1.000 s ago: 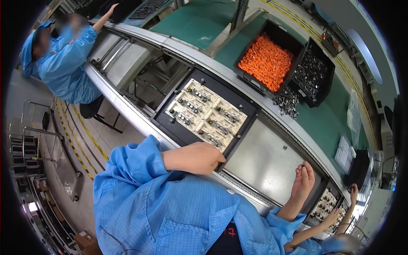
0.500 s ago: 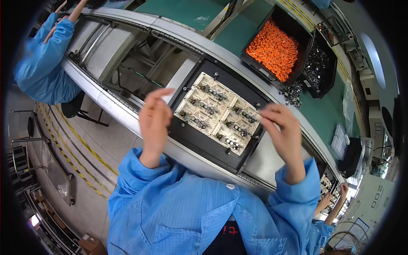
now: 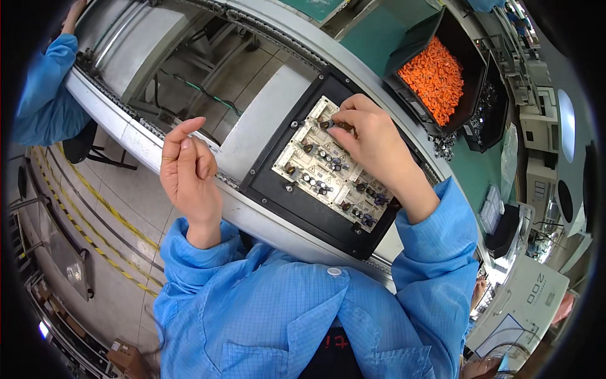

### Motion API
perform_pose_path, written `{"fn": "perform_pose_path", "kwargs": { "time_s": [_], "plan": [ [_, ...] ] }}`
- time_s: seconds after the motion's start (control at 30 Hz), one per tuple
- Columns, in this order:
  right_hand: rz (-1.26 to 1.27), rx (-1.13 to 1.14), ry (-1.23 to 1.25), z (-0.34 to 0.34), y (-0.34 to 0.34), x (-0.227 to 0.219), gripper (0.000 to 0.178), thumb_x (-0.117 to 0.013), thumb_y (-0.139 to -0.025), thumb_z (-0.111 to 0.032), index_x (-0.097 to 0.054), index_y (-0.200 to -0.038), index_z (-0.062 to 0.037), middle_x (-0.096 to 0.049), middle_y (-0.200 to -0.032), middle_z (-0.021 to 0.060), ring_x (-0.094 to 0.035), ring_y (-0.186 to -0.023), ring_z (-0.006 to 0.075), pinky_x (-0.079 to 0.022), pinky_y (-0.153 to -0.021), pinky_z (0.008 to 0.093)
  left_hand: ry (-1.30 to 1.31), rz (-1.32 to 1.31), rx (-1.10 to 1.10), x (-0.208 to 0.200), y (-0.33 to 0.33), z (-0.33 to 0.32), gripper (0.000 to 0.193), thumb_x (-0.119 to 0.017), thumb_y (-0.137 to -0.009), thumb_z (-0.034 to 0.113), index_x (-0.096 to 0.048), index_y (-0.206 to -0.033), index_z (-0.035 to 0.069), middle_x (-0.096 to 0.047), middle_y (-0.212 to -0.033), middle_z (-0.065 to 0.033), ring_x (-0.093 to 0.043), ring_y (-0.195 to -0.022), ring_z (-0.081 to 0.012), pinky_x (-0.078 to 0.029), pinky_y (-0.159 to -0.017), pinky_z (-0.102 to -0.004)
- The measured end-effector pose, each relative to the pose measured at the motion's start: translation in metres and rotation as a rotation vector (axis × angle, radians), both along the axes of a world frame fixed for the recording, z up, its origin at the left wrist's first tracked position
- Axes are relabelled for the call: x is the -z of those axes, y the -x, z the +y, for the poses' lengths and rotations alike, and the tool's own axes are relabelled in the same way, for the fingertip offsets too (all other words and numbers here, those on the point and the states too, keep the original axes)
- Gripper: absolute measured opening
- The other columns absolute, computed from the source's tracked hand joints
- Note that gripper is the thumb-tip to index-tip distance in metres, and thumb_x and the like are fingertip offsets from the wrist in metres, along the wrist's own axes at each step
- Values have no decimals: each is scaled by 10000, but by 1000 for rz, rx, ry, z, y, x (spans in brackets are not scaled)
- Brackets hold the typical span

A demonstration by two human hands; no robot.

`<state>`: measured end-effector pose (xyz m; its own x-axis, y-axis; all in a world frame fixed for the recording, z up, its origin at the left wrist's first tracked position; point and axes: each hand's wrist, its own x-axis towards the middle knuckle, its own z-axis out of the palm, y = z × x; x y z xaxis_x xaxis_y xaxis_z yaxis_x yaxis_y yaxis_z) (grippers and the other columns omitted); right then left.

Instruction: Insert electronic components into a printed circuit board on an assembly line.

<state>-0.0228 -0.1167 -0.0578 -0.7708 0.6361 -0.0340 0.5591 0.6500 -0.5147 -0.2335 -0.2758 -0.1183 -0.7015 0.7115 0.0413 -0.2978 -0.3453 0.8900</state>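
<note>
A panel of cream circuit boards [image 3: 344, 183] lies in a black carrier tray [image 3: 278, 199] on the conveyor in front of me. Rows of small black and silver cylindrical parts and dark coils stand on the boards. My right hand [image 3: 375, 139] reaches over the panel's far end, thumb and forefinger bent together at a dark part on the board there. What lies between those fingertips is hidden. Off to the left, my left hand [image 3: 191, 174] hangs in the air beside the conveyor, forefinger stretched out, other fingers loosely curled, with nothing visible in it.
A black bin of small orange parts [image 3: 432, 82] stands beyond the conveyor on a green bench [image 3: 366, 41]. Beside it are a black bin of dark metal parts [image 3: 486, 107] and loose silver pieces [image 3: 442, 145]. A co-worker's blue sleeve [image 3: 47, 95] shows at far left.
My right hand has moved left from the panel's right edge onto its far end. My left hand has drawn away leftward from the tray. The whole view has shifted somewhat.
</note>
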Motion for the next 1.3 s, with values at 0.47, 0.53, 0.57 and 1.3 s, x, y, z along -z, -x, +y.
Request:
{"fn": "perform_pose_path", "kwargs": {
  "time_s": [0.47,0.53,0.57,1.3],
  "plan": [
    [63,135,-98,-10,-19,-21,175,-684,-848,0,-694,-1013,58,-630,-1003,127,-643,-806,220,-512,-704,298,89,32,-39,4,-11,7,307,-388,-1071,134,-563,-1258,-36,-423,-693,30,-314,-586,-29,-275,-524,-178],
    [105,157,-140,-12,-42,-34,167,-668,-860,17,-694,-1020,57,-628,-1002,120,-636,-807,201,-505,-700,284,130,-7,-34,2,-14,12,306,-389,-1076,139,-553,-1268,-34,-471,-738,14,-324,-598,-32,-284,-531,-172],
    [170,235,-22,-14,-57,-40,163,-637,-879,45,-692,-1031,55,-623,-1011,108,-619,-815,170,-493,-701,262,150,-19,-33,0,-13,14,306,-389,-1078,142,-548,-1274,-33,-496,-760,6,-330,-604,-33,-288,-535,-169],
    [331,598,54,-44,-224,5,335,-669,-846,74,-604,-1167,2,-696,-993,119,-700,-941,216,-537,-805,304,611,495,1096,-111,-96,99,147,-745,-862,17,-708,-988,-50,-722,-863,-79,-647,-772,-89,-506,-714,-208]
  ]
}}
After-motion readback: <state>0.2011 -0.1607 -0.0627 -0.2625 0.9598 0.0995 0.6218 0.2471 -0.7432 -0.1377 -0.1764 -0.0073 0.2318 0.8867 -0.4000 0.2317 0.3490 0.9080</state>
